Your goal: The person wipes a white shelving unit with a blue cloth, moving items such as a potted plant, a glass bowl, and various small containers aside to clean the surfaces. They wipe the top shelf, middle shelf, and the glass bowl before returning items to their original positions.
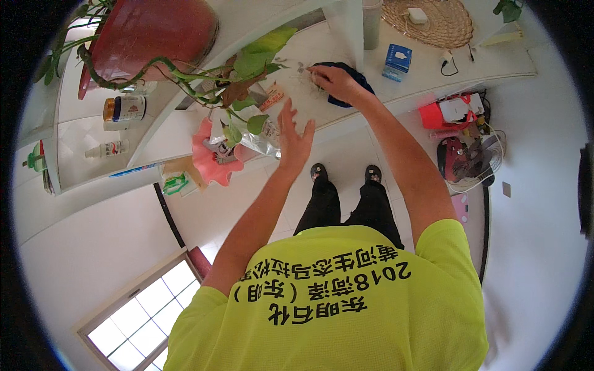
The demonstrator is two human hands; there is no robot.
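Observation:
My left hand [295,141] is raised at the front of the white shelf [343,117], fingers apart and holding nothing. Beside it are a crumpled clear plastic bag [262,143], trailing leaves of a potted plant [256,124] and a pink scalloped bowl [204,155] with small items inside. My right hand [341,84] reaches over a dark blue cloth item [359,79], thumb and fingertips close together. Small greyish bits [300,67] lie by those fingertips; whether any is pinched cannot be told. A packet with orange print [273,96] lies between the hands.
A large red pot [153,39] stands upper left, vines hanging over the shelf. A gold-lidded jar [125,109] and white bottle [107,149] occupy the left shelf. Rightward are a small blue box [397,58], a woven mat [429,21] and, lower, an electric fan [478,160].

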